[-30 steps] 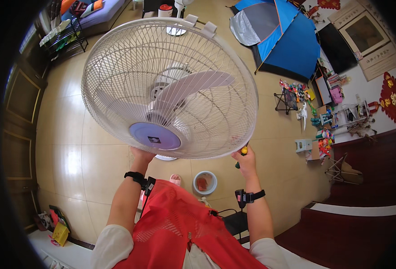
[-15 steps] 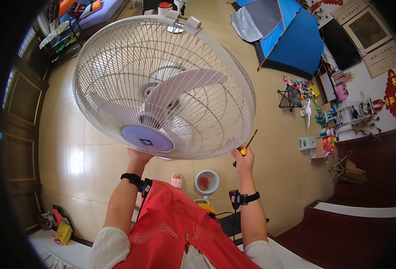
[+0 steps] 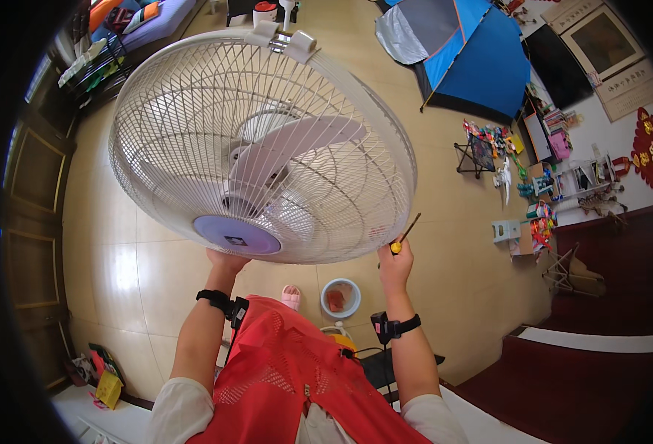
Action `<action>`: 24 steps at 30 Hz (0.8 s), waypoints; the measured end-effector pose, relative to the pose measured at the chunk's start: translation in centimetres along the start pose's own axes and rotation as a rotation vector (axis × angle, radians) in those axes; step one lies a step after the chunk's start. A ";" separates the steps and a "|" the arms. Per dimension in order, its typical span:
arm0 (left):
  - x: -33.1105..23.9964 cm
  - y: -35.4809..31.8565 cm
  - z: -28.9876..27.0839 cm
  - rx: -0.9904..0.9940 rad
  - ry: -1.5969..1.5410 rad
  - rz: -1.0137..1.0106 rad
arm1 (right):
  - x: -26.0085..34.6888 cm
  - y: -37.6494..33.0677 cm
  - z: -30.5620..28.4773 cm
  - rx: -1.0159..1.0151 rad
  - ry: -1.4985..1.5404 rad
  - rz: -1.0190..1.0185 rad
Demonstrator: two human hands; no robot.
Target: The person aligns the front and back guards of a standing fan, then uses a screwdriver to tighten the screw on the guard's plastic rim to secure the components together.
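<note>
Head view: noted left hand point(image 3: 227, 261) under lower edge of fan point(image 3: 293, 148), with fingers hidden; could not tell grip. Found fan ahead of torso point(image 3: 282, 362), with tilted face and unseen support; judged slip possible from weak left hold. Found right hand point(image 3: 396, 269) clamped on screwdriver point(image 3: 396, 248) beside fan. Judged scraped fan or dropped tool possible from divided grip.

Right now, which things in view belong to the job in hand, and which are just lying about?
Belong to the job:
White fan, left hand at its lower edge, fingers hidden
Screwdriver-like tool, in the right hand

Apparently just lying about:
Blue tent
Toys
Light-blue stool
Basin, untouched, though its role is unclear
</note>
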State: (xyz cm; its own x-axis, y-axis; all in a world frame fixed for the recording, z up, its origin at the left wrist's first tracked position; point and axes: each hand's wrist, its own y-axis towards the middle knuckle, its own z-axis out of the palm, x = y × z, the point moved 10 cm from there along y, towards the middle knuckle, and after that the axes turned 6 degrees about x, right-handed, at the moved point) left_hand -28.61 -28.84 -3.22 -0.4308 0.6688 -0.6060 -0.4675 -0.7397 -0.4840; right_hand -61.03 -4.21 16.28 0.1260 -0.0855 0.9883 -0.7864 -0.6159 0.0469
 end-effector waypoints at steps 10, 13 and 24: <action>0.7 -0.5 0.4 -0.048 -0.490 -0.056 | -1.1 0.5 -0.1 0.164 0.031 0.010; 0.0 -0.1 -0.9 -0.003 -0.189 0.045 | -1.2 0.4 0.5 0.152 0.070 -0.006; -0.3 -0.3 0.0 0.037 -0.273 0.046 | -3.5 0.3 1.3 0.135 0.124 0.178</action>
State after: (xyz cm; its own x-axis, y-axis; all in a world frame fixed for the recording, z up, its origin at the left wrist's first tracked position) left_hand -28.33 -28.80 -2.85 -0.6423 0.6332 -0.4318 -0.4681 -0.7702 -0.4332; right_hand -60.91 -5.10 12.68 -0.0888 -0.1100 0.9900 -0.7006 -0.6996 -0.1406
